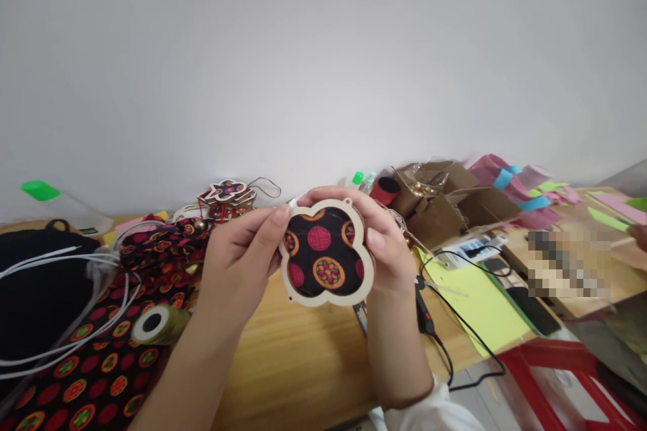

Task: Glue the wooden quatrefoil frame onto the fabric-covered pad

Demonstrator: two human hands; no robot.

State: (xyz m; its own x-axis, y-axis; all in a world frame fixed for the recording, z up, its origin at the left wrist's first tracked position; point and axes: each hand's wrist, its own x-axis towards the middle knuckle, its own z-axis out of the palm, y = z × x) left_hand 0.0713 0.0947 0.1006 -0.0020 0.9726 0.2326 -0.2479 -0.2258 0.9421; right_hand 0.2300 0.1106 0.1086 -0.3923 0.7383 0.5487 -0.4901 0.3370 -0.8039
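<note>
A: Obs. — left hand [242, 259] and right hand [387, 246] both grip the quatrefoil frame [326, 252], patterned cloth set inside, held up above the wooden surface [303, 357].

B: Room around it?

A: Bare wood directly below, out to the near edge. Left: patterned fabric [101, 363], ribbon spool [159, 324], white tubing [65, 303]. Right: black cable [455, 323] across yellow-green paper [480, 303]. Behind: finished ornaments [227, 199], cardboard boxes [449, 202].
</note>
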